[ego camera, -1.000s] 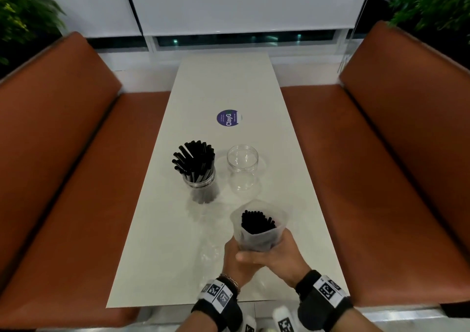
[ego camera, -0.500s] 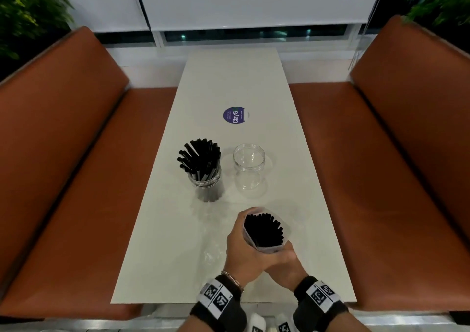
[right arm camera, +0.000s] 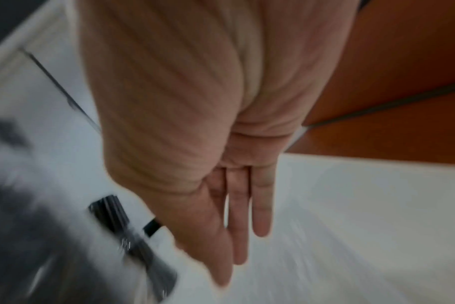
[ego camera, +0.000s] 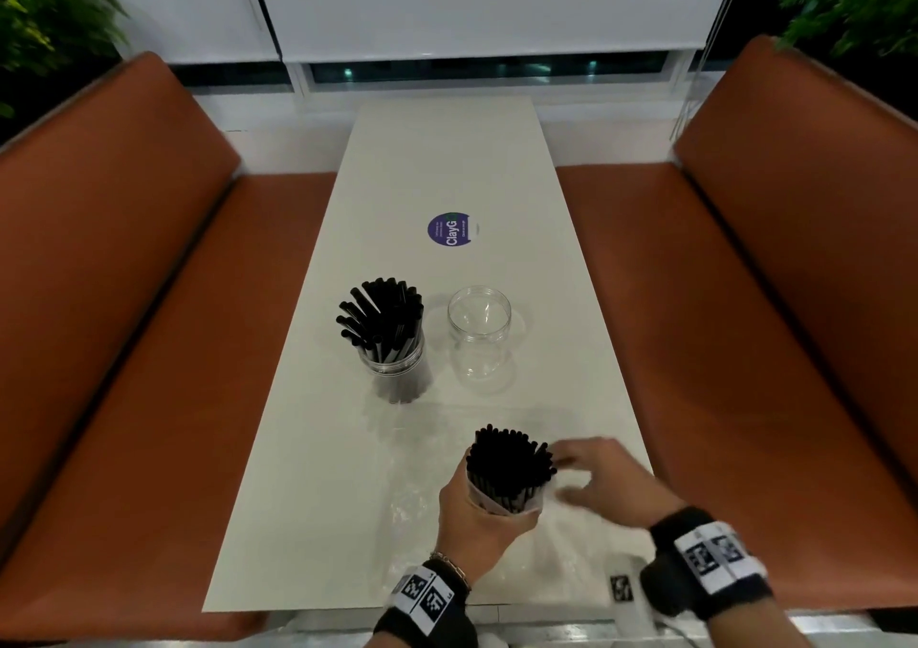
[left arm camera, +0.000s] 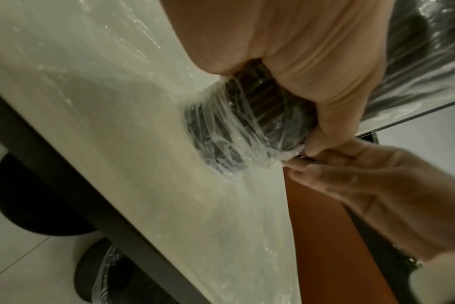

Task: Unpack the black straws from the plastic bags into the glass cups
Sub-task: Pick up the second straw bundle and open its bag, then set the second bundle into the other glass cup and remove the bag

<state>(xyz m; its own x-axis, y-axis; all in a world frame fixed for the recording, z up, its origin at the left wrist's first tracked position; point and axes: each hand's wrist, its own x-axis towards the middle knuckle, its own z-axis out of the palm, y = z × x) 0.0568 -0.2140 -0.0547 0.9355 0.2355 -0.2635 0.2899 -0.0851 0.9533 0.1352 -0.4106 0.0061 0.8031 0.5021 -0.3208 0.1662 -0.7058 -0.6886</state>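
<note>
Straw-filled plastic bag (ego camera: 501,498) in left-hand grip (ego camera: 477,523); right hand (ego camera: 611,483) slack, holding nothing; one cup (ego camera: 479,332) empty.

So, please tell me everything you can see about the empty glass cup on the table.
The empty glass cup is a clear, round, jar-like cup with a wide open mouth. It stands upright on the white table, beside and apart from the cup full of black straws, on that cup's right in the head view. Nothing is inside it and neither hand touches it.
</note>
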